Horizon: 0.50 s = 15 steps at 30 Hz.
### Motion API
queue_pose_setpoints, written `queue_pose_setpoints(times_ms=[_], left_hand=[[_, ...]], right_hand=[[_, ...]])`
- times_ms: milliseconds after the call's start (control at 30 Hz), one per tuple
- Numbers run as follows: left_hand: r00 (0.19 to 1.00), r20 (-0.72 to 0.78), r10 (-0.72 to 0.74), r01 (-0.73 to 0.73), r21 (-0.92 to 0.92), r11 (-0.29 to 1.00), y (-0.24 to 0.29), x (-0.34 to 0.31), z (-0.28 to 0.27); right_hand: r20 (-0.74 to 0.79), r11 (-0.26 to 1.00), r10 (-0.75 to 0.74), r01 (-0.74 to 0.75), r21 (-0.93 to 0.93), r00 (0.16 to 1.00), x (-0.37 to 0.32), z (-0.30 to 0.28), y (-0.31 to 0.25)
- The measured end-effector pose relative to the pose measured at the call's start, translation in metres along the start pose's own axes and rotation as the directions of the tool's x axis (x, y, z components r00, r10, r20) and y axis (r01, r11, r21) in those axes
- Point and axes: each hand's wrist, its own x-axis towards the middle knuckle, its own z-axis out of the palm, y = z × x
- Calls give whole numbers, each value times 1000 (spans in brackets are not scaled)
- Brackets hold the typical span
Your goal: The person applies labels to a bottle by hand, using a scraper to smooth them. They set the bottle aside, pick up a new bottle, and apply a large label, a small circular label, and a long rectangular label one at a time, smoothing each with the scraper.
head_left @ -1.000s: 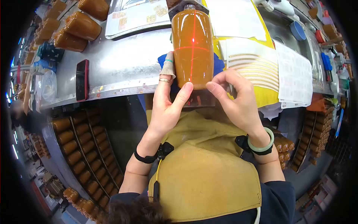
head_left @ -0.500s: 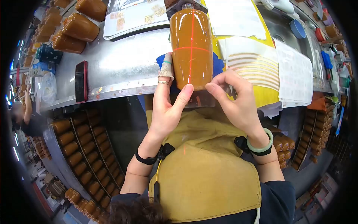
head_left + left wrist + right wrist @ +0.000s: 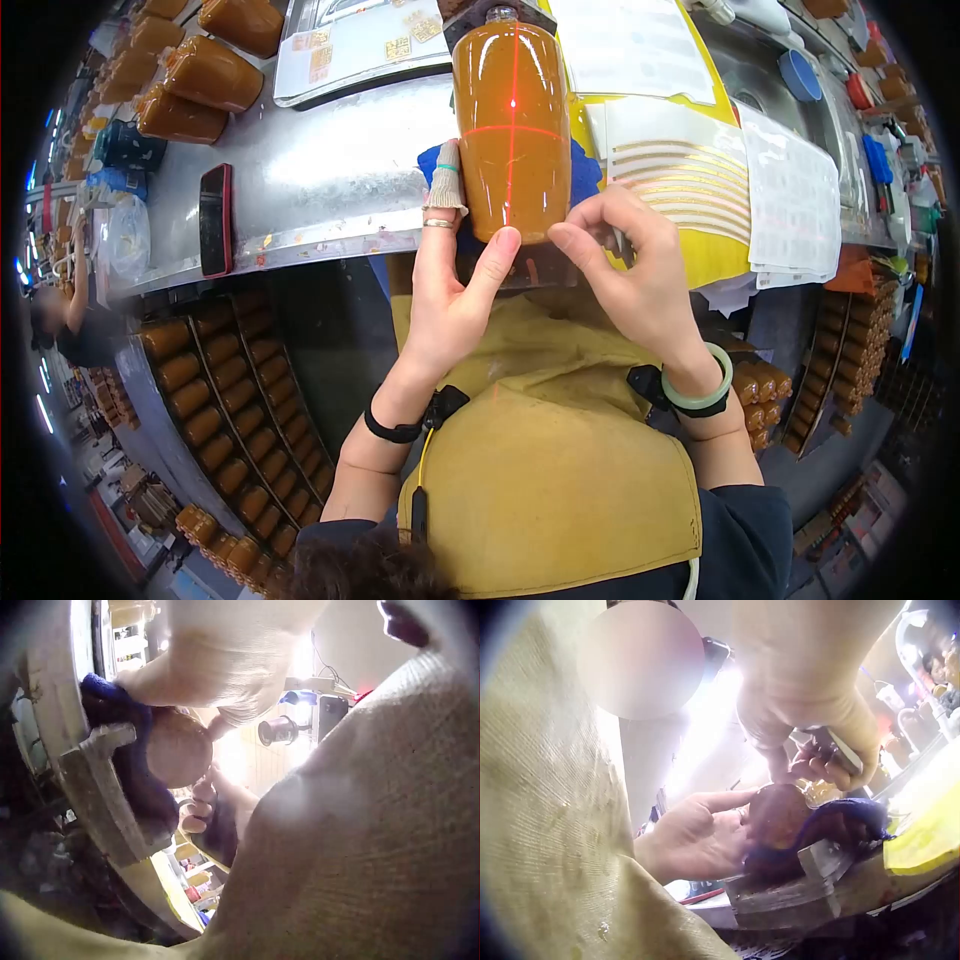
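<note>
Barely shifted since half second earlier; same grip points kept at amber bottle [image 3: 512, 130].
Left hand [image 3: 447, 300]: spread, thumb tip touching bottle base, cloth-capped finger straight along bottle's left flank.
Right hand [image 3: 640, 275]: curled, forefinger tip at bottle base beside left thumb, other fingers pinching small flat grey piece [image 3: 842, 754], kind unclear.
Bottle: lying on blue cloth [image 3: 432, 162], neck away from person, crossed by red laser lines.
Left of bottle: phone [image 3: 214, 220]; farther left, more amber bottles [image 3: 205, 72].
Right of bottle: yellow label sheets [image 3: 690, 170].
</note>
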Motion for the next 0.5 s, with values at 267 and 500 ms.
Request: queue_pose_setpoints(times_ms=[267, 500], left_hand=[[995, -94, 16, -30, -155, 988, -8, -4, -2], [777, -2, 629, -476, 651, 591, -18, -13, -7]], right_hand=[[-29, 999, -17, 16, -33, 999, 1, 4, -2], [-9, 1000, 4, -4, -21, 1000, 1, 3, -1]])
